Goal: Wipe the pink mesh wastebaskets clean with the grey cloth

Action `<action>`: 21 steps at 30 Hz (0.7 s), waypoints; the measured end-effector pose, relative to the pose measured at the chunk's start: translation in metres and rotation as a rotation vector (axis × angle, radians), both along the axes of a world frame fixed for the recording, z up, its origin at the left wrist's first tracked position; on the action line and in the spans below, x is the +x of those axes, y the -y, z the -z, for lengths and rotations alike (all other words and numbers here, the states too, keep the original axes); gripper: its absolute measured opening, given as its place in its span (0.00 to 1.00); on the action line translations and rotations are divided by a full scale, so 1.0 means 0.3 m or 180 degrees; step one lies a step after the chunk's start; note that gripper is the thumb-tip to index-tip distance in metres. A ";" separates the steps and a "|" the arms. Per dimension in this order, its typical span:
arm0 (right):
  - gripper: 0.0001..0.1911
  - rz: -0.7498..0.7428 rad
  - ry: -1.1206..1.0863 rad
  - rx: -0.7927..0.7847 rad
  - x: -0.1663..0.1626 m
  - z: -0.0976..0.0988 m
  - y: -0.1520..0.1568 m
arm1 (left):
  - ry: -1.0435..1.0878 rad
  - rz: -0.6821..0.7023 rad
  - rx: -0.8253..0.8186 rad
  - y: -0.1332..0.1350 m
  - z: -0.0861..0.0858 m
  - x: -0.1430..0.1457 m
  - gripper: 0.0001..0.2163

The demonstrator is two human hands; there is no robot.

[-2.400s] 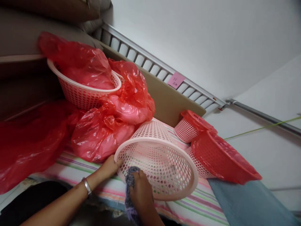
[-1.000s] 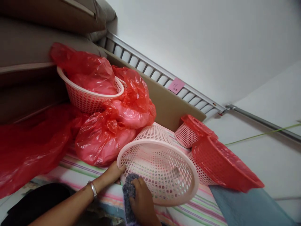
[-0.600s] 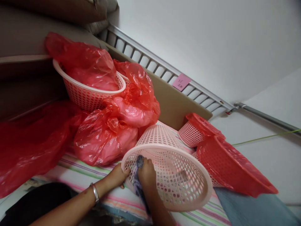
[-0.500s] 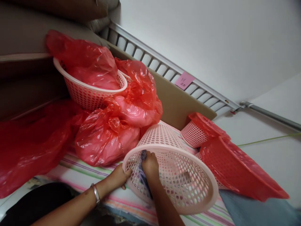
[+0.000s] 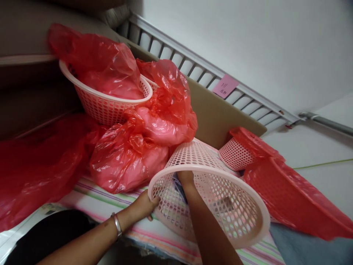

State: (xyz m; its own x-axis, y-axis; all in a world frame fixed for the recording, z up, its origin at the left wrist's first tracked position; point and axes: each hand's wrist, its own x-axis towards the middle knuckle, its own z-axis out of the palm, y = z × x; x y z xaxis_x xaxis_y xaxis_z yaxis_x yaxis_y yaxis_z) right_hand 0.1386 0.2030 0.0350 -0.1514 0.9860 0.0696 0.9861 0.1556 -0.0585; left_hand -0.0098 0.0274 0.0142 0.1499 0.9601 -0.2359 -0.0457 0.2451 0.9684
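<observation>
I'm gripping the pink perforated basket (image 5: 202,155) by its rim with the left hand (image 5: 145,204); it's lying sideways on striped fabric (image 5: 162,231), and inside, the right hand (image 5: 185,176) is clutching a purplish rag (image 5: 179,187).

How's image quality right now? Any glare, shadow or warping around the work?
Head view: white glare flecks on the gathered red bag; head view: upper-left corner sunk in shadow; head view: red plastic at the right looks stretched and soft toward the edge; head view: cloth at the right hand dim, with little detail, inside the pink basket.
</observation>
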 end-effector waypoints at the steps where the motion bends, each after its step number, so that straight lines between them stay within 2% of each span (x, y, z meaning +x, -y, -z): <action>1: 0.18 0.0042 0.0074 -0.0030 0.002 -0.003 0.019 | -0.0020 0.0000 0.0013 0.001 0.000 0.000 0.19; 5: 0.19 0.0029 0.0326 -0.0107 -0.004 -0.013 0.168 | -0.0069 0.0012 0.0061 0.005 -0.001 0.001 0.18; 11: 0.20 -0.0291 0.0436 -0.0161 -0.015 -0.028 0.515 | -0.0115 -0.0041 0.0041 0.004 0.003 0.006 0.17; 14: 0.23 -0.0449 0.0406 -0.0214 0.006 -0.022 0.644 | -0.0095 -0.0074 0.0060 0.007 0.010 0.008 0.17; 17: 0.25 -0.0540 0.0361 -0.0229 0.031 -0.015 0.687 | -0.0093 -0.0079 0.0110 0.010 0.013 0.009 0.16; 21: 0.22 -0.0381 0.0356 -0.0175 0.029 -0.018 0.603 | -0.0078 -0.0039 0.0152 0.011 0.012 0.007 0.16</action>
